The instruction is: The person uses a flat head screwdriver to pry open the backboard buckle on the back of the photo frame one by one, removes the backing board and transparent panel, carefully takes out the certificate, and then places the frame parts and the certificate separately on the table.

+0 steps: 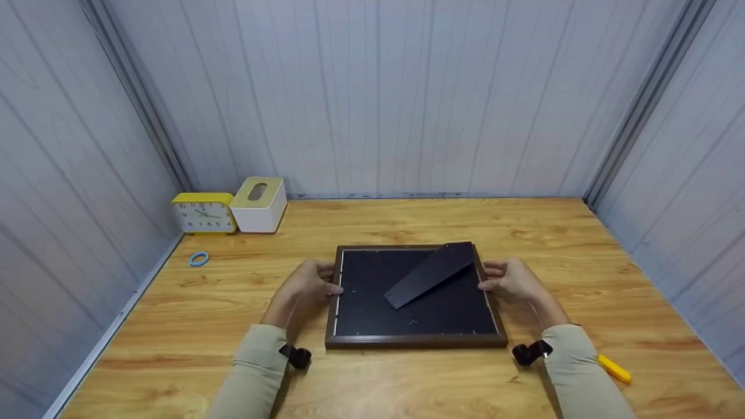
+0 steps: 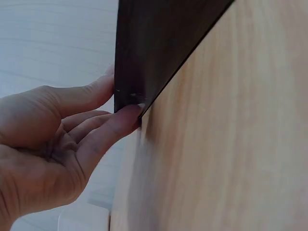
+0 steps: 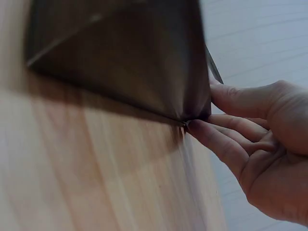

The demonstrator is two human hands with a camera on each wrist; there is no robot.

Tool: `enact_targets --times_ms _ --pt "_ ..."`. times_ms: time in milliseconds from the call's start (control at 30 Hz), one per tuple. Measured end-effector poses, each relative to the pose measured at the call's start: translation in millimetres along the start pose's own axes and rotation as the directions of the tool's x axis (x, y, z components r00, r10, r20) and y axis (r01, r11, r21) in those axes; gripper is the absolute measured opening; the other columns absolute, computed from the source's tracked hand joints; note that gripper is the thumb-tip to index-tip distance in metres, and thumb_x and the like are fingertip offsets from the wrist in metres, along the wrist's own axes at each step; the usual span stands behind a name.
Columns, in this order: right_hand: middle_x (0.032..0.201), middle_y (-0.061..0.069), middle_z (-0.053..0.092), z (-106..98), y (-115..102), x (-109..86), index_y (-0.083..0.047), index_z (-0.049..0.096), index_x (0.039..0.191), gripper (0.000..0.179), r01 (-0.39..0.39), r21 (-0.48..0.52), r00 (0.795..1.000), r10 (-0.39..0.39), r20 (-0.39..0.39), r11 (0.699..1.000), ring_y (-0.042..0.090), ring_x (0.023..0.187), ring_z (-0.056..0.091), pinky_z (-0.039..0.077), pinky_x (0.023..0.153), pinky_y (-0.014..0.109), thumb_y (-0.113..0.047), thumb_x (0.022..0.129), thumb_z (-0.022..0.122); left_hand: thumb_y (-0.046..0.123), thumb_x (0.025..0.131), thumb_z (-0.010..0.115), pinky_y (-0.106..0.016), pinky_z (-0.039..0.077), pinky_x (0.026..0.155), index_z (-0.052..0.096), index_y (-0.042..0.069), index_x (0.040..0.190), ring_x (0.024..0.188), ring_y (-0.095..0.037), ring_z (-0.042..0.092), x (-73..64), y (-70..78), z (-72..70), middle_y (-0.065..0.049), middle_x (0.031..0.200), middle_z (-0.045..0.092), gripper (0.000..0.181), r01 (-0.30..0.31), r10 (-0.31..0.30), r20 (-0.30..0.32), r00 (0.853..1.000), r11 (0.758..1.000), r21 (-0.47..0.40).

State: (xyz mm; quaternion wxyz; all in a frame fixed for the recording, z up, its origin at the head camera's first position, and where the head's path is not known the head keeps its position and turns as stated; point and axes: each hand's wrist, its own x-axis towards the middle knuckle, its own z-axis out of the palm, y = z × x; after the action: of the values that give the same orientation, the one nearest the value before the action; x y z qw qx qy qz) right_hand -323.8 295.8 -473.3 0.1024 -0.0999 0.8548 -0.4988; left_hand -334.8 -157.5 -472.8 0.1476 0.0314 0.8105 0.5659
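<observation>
A dark brown picture frame [image 1: 416, 340] lies with its back up on the table, its black backing board [image 1: 366, 291] showing. An easel leg [image 1: 430, 276] slants across the board from the upper right corner towards the middle. At the left side, my left hand [image 1: 305, 285] grips the frame with the thumb over the top edge. The left wrist view shows the fingertips at the bottom edge of the frame [image 2: 154, 43]. My right hand [image 1: 515, 282] pinches the opposite side likewise, its index fingertip tucked at the lower edge in the right wrist view.
On the back left of the wooden table [image 1: 378, 384] stand a yellow alarm clock [image 1: 204, 215] and a white tissue box [image 1: 259, 212] with a wooden lid. A blue ring [image 1: 199, 259] lies before them. Beside the right sleeve lies a yellow handle [image 1: 615, 369], partly hidden.
</observation>
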Motion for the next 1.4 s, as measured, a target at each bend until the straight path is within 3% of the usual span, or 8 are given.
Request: enact_targets --times_ms 100,300,467,733,900,1033,1167,1400 --pt "0.142 0.035 0.045 -3 -3 -4.7 0.018 0.035 0.145 0.069 -0.019 0.003 1.0 0.019 0.011 1.0 0.041 0.12 0.058 0.054 0.091 0.037 -0.005 0.092 0.073 -0.015 0.074 0.08 -0.032 0.054 0.089 0.05 -0.005 0.143 0.123 -0.03 0.059 -0.1 -1.2 -1.1 -0.023 0.135 0.059 0.076 -0.005 0.005 0.007 1.0 1.0 -0.018" --pt "0.135 0.037 0.051 -29 -5 -29.3 0.02 0.04 0.141 0.062 -0.005 -0.016 0.999 0.006 0.053 1.0 0.04 0.116 0.062 0.054 0.091 0.04 -0.008 0.095 0.07 -0.022 0.074 0.075 -0.034 0.048 0.098 0.029 0.001 0.156 0.142 -0.034 0.036 -5.7 -9.4 -4.5 -0.025 0.153 0.038 0.097 0.002 0.014 0.075 0.997 0.977 -0.215" --pt "0.113 0.029 0.068 -58 7 -63.3 0.02 0.055 0.128 0.054 0.039 -0.192 0.995 -0.02 0.099 0.981 0.035 0.101 0.069 0.058 0.081 0.034 -0.011 0.09 0.076 -0.018 0.079 0.074 -0.031 0.053 0.081 0.035 0.004 0.155 0.131 -0.028 0.05 -10.8 -12.1 -6.8 -0.022 0.152 0.041 0.088 0.008 0.016 0.09 0.996 0.966 -0.257" --pt "0.092 0.02 0.073 -84 22 -108.3 0.016 0.07 0.102 0.041 0.034 -0.354 0.986 0.027 0.165 0.934 0.028 0.083 0.07 0.059 0.069 0.037 -0.012 0.078 0.087 -0.016 0.08 0.073 -0.031 0.054 0.081 0.037 0.003 0.154 0.123 -0.024 0.057 -12.2 -10.1 -8.1 -0.021 0.151 0.044 0.085 0.029 -0.006 0.096 0.995 0.97 -0.241" --pt "0.086 0.012 0.073 -93 17 -118.2 0.005 0.077 0.091 0.032 -0.056 -0.431 0.962 0.164 0.217 0.9 0.021 0.078 0.067 0.058 0.065 0.037 -0.017 0.073 0.09 -0.018 0.08 0.072 -0.031 0.054 0.084 0.033 0.002 0.155 0.129 -0.026 0.052 -9.2 -7.6 -7.6 -0.024 0.151 0.042 0.087 0.002 0.025 0.104 0.994 0.97 -0.244" --pt "0.074 0.004 0.07 -94 18 -121.5 -0.002 0.078 0.079 0.02 -0.106 -0.47 0.95 0.229 0.214 0.876 0.014 0.065 0.059 0.052 0.056 0.029 -0.014 0.07 0.091 -0.017 0.079 0.073 -0.033 0.054 0.085 0.036 0.003 0.154 0.126 -0.025 0.055 -7.1 -4.0 -6.0 -0.022 0.152 0.042 0.087 0.028 -0.003 0.094 0.996 0.964 -0.265" --pt "0.066 0.001 0.067 -96 23 -124.7 -0.005 0.077 0.073 0.011 -0.09 -0.465 0.955 0.209 0.212 0.881 0.011 0.057 0.051 0.044 0.05 0.023 -0.007 0.071 0.088 -0.018 0.078 0.073 -0.034 0.055 0.086 0.037 0.004 0.154 0.123 -0.025 0.057 -7.1 -1.6 -4.5 -0.021 0.152 0.042 0.086 0.046 -0.02 0.096 0.995 0.959 -0.278" --pt "0.072 0.003 0.071 -97 18 -122.8 -0.003 0.079 0.081 0.006 0.038 -0.388 0.959 0.076 0.273 0.921 0.008 0.059 0.05 0.042 0.052 0.022 -0.009 0.08 0.08 -0.017 0.079 0.074 -0.032 0.054 0.08 0.04 0.003 0.152 0.123 -0.023 0.056 -7.4 -4.7 -3.2 -0.018 0.154 0.041 0.083 0.027 -0.002 0.106 0.994 0.971 -0.238"
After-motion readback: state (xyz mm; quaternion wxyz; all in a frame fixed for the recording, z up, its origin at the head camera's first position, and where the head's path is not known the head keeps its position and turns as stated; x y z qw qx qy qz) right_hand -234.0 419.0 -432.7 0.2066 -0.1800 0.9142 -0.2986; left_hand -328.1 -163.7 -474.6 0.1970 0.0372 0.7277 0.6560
